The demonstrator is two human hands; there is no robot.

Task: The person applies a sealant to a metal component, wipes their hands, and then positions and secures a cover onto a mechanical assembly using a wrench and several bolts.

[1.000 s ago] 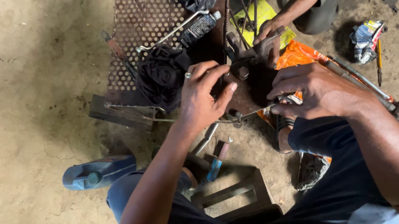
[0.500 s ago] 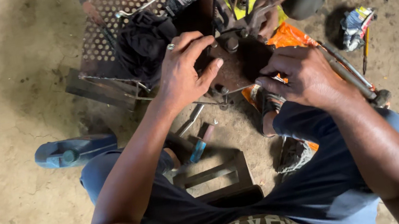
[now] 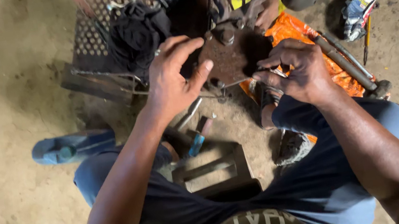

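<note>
A rusty metal plate (image 3: 231, 58) sat between the person's two hands, low over the dirt floor (image 3: 2, 77) in front of the knees. Its flat face turned up toward the camera, with no clear long axis; one large nut (image 3: 226, 34) stood near its far edge. The left hand (image 3: 174, 76) lay spread, fingers pressed against the plate's left edge. The right hand (image 3: 297, 69) had its fingers curled, pinching the plate's right edge. A co-worker's hand (image 3: 263, 7) gripped the far side. Two long metal bars (image 3: 346, 63) lay side by side on an orange sheet (image 3: 297, 28). One blue bottle (image 3: 72, 147) lay on the floor.
</note>
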